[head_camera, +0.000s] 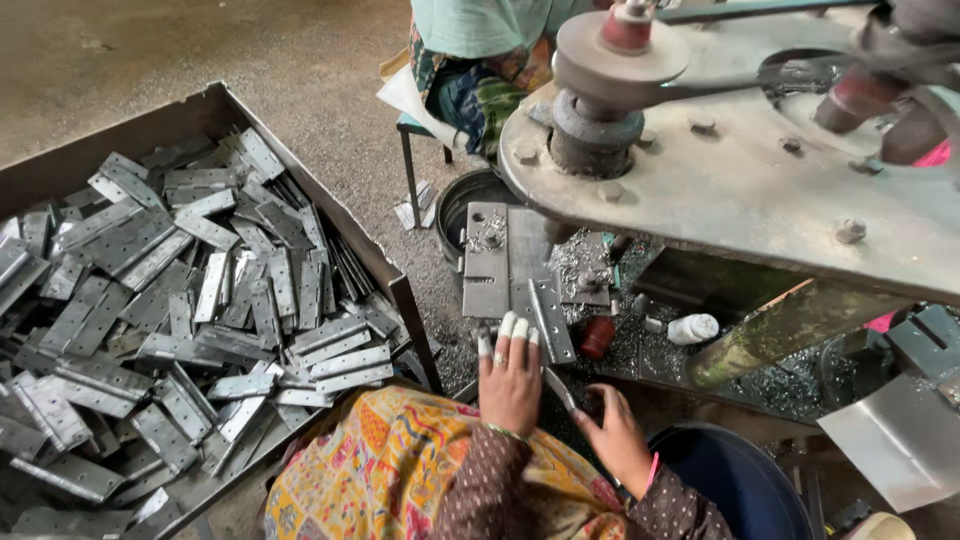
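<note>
Steel hinge plates fill most of the view, and the work looks to be in full swing rather than near its end. The left hand (510, 378), fingertips wrapped in white tape, lies flat with fingers spread against the near end of a grey hinge leaf (551, 318) that sits on the press bed (487, 262) under the heavy round machine plate (740, 180); it presses on the piece and is not closed around it. The right hand (617, 437), lower and nearer the body, pinches a thin dark metal strip (558, 389) between thumb and fingers, its tip pointing up toward the leaf. That leaf is flat, narrow and dull grey, with a row of small holes, tilted a little to the right. To the left, a big wooden crate (330, 215) is heaped with many similar perforated plates (190, 300), lying every which way, so I judge plenty of pieces remain. Metal shavings (640, 345) litter the bed around a small white bottle (692, 327). Another person's clothing (480, 60) shows beyond.
</note>
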